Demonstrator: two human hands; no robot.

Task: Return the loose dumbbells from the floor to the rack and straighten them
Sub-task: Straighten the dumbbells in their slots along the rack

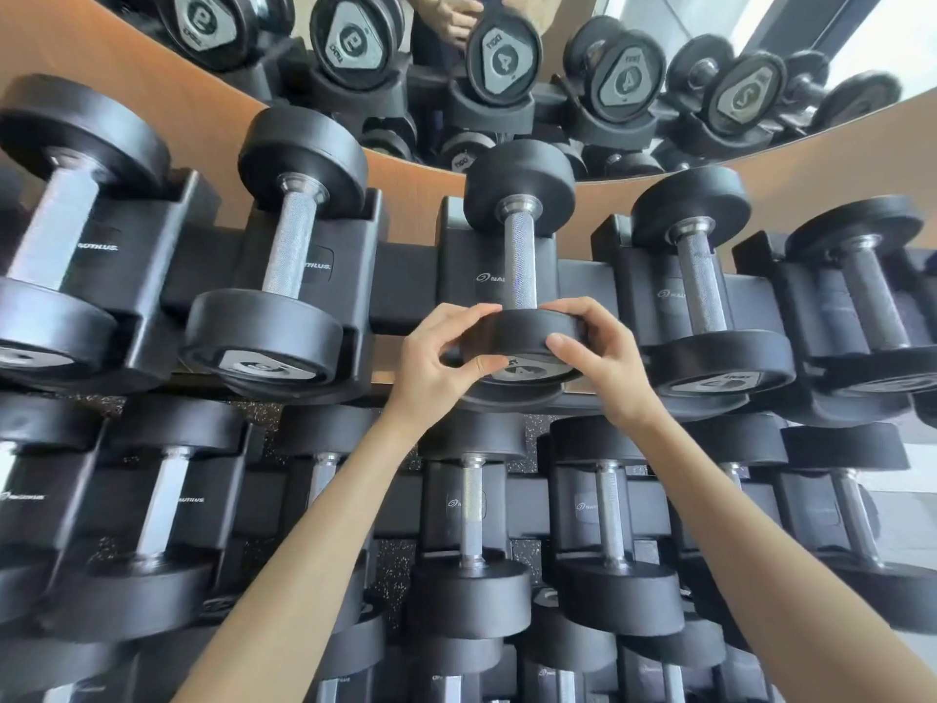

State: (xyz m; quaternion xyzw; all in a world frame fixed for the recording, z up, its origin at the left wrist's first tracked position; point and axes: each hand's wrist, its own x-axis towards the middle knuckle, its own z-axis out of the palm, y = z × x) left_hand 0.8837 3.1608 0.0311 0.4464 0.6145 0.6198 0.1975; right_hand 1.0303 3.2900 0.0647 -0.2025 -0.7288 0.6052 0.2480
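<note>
1. The black rack (405, 276) fills most of the view. Dumbbells lie in its holders in a top row and a lower row (471, 509).
2. A mirror (634, 22) sits above the rack, past a brown wooden strip (405, 175). It shows the dumbbell ends and their numbers.
3. The dumbbell marked 4 (519, 266) lies in its holder in the middle of the top row. Its silver handle points away from the person. More dumbbells lie in the holders on both sides of it.
4. The left hand (441, 357) grips the near end of this dumbbell from the left. The fingers curl over the top edge and the thumb presses on the flat front.
5. The right hand (603, 357) grips the same end from the right, with fingers over the top edge and thumb on the front edge.
6. A small grey plate (525, 371) with the number 4 shows between the two thumbs.
</note>
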